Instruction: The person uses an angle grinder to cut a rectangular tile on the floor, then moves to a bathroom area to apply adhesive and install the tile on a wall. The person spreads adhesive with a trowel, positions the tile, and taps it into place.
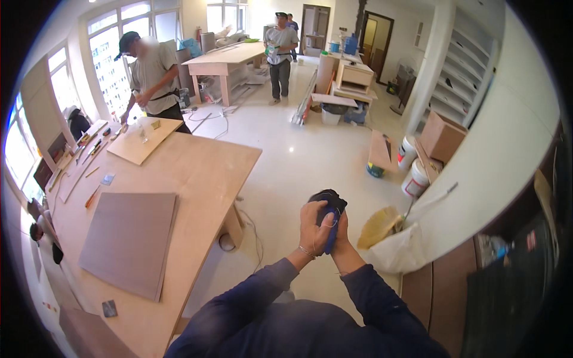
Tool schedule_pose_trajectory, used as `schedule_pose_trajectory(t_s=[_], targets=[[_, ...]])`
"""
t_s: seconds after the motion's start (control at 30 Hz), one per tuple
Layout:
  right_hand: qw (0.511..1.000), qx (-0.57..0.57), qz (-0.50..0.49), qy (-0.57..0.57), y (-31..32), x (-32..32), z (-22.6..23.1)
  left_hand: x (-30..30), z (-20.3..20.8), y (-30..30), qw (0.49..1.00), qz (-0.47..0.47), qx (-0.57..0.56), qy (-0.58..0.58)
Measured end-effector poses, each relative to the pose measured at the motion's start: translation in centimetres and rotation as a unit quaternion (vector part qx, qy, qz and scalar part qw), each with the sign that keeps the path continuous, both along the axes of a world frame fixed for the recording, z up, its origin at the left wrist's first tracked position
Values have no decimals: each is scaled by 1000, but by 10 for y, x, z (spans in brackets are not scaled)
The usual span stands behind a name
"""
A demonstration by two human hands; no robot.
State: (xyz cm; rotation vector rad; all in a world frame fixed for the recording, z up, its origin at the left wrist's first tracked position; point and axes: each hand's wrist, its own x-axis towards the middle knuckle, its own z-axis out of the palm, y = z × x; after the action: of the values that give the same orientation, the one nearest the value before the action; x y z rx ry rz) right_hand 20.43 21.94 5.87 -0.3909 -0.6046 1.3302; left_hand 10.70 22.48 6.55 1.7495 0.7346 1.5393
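Note:
Both my hands are raised together in front of my body, over the pale floor. Between them is a black and blue bundle [328, 200], soft-looking like folded fabric, with thin light threads or a cord on it; its exact kind is not clear. My left hand [314, 225] closes round its left side, the thumb lying across the front. From the other side my right hand [342, 231] grips it, most of its fingers hidden behind the bundle.
To the left stands a wooden worktable [209, 158] with brown-grey sheets [128, 241] and hand tools. A person [152, 74] works at its far end; another person [280, 56] stands farther back. On the right are a broom [382, 227], a white bag [400, 250] and buckets [416, 179].

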Motion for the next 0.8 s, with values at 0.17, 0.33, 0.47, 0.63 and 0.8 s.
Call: schedule_pose_trajectory(t_s=[0.17,0.33,0.47,0.63,0.8], targets=[[963,-8,-114,-244,152,82,20,94,19,142,938,-236,-217,-129],[923,-19,-187,-335,263,147,35,166,34,263,948,-151,-275,51],[949,-98,-150,-260,389,161,19,223,-32,474,929,-147,-332,-76],[967,30,199,-155,514,242,69,232,-61,647,362,-673,-445,-467],[927,160,326,92,721,235,99,299,-12,675,954,-140,-219,-148]])
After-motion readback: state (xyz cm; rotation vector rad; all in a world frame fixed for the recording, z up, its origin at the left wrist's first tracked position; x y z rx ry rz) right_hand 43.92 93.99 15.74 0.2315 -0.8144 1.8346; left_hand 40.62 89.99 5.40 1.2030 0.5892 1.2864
